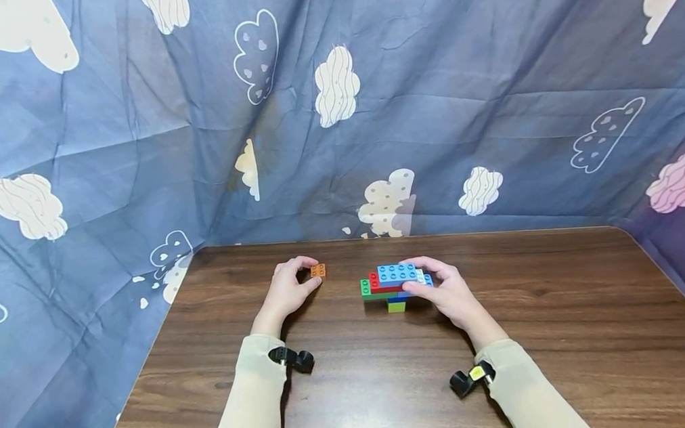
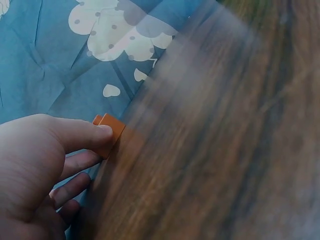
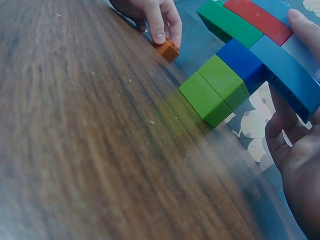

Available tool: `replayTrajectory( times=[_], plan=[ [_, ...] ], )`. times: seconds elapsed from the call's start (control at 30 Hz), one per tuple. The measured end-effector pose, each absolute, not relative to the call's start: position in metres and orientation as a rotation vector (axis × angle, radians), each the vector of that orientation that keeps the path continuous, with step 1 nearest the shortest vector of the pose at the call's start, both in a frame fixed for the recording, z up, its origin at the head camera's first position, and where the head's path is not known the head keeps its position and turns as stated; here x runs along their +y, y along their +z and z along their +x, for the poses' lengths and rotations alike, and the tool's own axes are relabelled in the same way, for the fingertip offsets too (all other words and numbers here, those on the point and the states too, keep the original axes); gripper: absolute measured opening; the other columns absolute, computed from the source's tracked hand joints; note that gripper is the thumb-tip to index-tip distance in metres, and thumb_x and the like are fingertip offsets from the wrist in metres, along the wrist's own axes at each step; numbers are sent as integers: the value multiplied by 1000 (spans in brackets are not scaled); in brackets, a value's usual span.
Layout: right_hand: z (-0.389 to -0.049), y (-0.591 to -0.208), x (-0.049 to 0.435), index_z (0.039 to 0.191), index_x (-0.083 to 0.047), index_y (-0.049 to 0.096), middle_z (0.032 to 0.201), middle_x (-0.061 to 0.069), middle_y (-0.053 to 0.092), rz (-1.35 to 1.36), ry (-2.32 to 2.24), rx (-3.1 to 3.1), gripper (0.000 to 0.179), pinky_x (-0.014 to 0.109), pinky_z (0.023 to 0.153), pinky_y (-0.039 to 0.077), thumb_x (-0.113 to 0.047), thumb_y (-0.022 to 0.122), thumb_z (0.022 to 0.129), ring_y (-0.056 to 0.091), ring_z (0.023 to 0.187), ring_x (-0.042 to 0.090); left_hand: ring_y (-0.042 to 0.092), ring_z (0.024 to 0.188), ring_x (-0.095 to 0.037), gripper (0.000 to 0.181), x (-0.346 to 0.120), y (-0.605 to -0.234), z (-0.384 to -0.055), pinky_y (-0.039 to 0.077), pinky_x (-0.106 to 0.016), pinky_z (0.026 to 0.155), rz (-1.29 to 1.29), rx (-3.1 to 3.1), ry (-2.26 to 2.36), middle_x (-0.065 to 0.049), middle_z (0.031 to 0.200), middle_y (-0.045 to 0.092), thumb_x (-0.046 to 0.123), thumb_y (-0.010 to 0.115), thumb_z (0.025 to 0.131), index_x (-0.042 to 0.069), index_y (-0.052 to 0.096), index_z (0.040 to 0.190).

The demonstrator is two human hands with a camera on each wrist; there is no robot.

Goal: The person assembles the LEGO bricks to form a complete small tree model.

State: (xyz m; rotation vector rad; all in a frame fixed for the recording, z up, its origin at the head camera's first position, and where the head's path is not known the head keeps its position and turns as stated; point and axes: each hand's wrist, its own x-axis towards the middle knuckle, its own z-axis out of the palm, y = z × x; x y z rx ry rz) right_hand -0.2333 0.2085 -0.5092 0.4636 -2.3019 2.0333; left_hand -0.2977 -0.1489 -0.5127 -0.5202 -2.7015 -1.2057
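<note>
On the left, my left hand (image 1: 287,290) pinches a small orange toy brick (image 1: 319,270) between thumb and fingers, low at the tabletop. In the left wrist view the thumb lies across the side of the orange brick (image 2: 114,131). My right hand (image 1: 455,297) grips the upper part of a built brick model (image 1: 392,279), thumb in front and fingers behind. Its top is a light blue brick over red and white ones. Under these come a green brick (image 3: 230,25) and a blue one, then a dark blue piece and a lime green foot (image 3: 215,90) at the table.
The brown wood-grain table (image 1: 369,381) extends to both sides of the arms. Behind it and at the left hangs a blue cloth (image 1: 287,144) with cloud prints. Each wrist bears a small black camera (image 1: 294,359) on a strap.
</note>
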Motion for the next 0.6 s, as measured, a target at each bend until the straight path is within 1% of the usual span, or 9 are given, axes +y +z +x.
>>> replayTrajectory(
  times=[0.17,0.4,0.6],
  plan=[
    [-234,-510,209,137,-6,71,126,2,71,480,2034,-2290,41,27,88,59,-10,83,98,67,107,20,60,122,-40,32,-147,-510,-297,43,-56,110,-472,-2717,-1228,-13,124,76,11,84,95,6,75,125],
    [-232,-511,210,136,-9,72,128,6,70,451,2020,-2309,41,28,89,59,-11,84,97,66,108,23,72,111,-34,32,-138,-499,-295,54,-52,104,-430,-2620,-1369,-14,120,75,10,83,96,5,73,126],
    [-233,-511,210,137,-9,72,129,5,71,472,2019,-2307,41,28,91,58,-12,84,98,66,110,23,72,102,-32,32,-127,-480,-289,57,-54,94,-452,-2499,-1442,-12,111,76,13,85,96,7,74,126]
  ],
)
